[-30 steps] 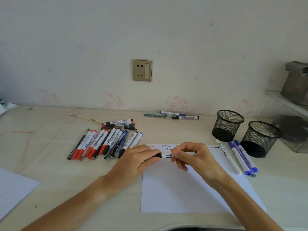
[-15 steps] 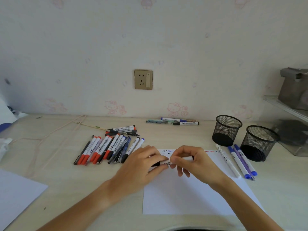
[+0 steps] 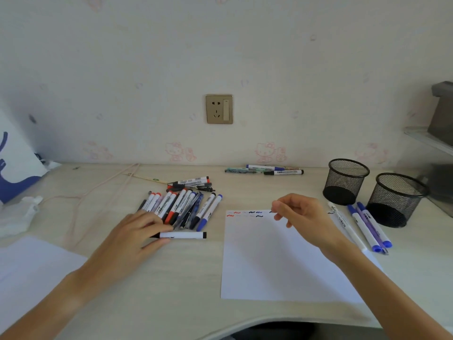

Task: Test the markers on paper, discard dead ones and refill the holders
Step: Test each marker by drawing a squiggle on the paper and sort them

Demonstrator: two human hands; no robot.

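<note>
**Marker at the pile's near edge**

My left hand [image 3: 137, 235] pinches a black-capped marker [image 3: 182, 235] lying flat at the marker pile's [image 3: 181, 207] six o'clock. My right hand [image 3: 304, 217], loosely curled, holding nothing, hovers over the paper's [image 3: 277, 263] far edge; two mesh holders [image 3: 345, 181] stand at its two o'clock.

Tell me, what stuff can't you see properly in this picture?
- Head view: the left hand covers the near end of the black-capped marker.
- The print on the marker pile is too small to read.
- The mesh holders are dark inside; contents unclear.
- The grey object is cut off by the right edge.
</note>
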